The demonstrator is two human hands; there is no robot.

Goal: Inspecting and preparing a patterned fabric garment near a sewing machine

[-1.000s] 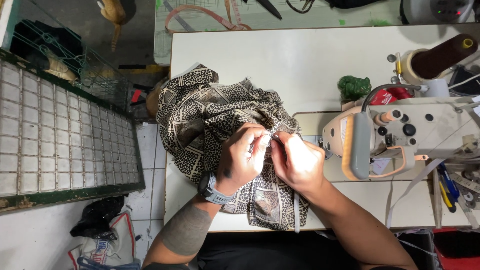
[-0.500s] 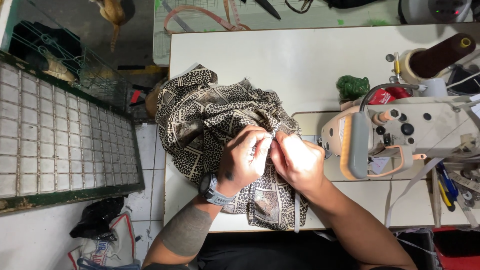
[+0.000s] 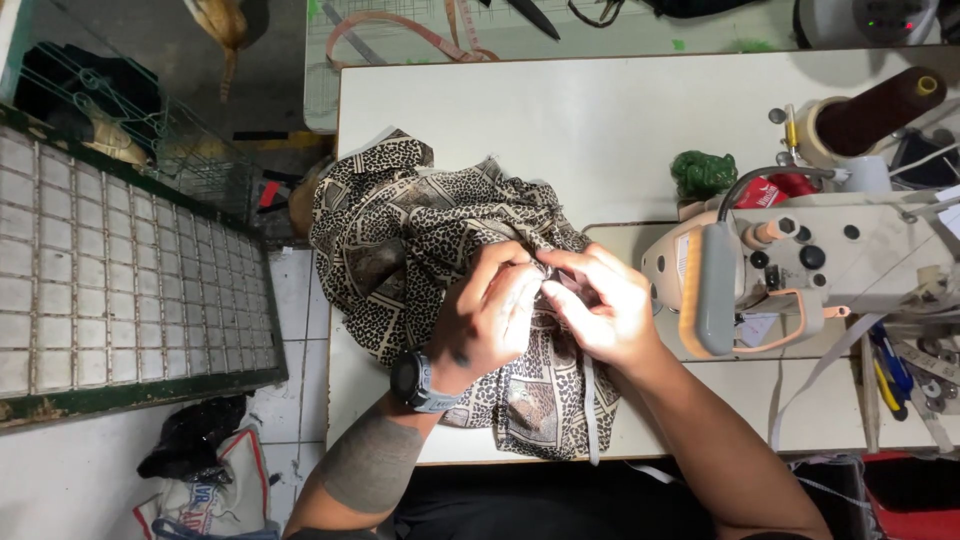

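Item 1: leopard-print fabric (image 3: 420, 225), black and cream with square border panels, bunched in a heap at centre frame on the white table (image 3: 560, 120); its lower edge hangs over the table's near edge.

Item 2: my left hand (image 3: 485, 320), centre frame, fingers curled and pinching a fold of the fabric at the top of the heap. A grey wristwatch (image 3: 412, 382) sits on that wrist.

Item 3: my right hand (image 3: 600, 310), just right of the left and touching it at the fingertips, thumb and fingers pinched on the same fold. Whether something small is held between the fingers, I cannot tell.

Item 4: white strap (image 3: 590, 410), narrow, running from under my right hand down over the fabric to the table's edge.

Item 5: sewing machine (image 3: 820, 265), cream, right of frame, just beside my right hand, with a grey lamp bar on its near end.

Item 6: dark maroon thread cone (image 3: 885, 110), upper right, lying tilted behind the machine.

Item 7: green crumpled object (image 3: 705, 172), on the table just above the machine's left end.

Item 8: wire grid panel (image 3: 120, 270), green-framed, left of frame, off the table.

Item 9: measuring tape (image 3: 400, 25), pinkish, looped at the top edge, beyond the table.
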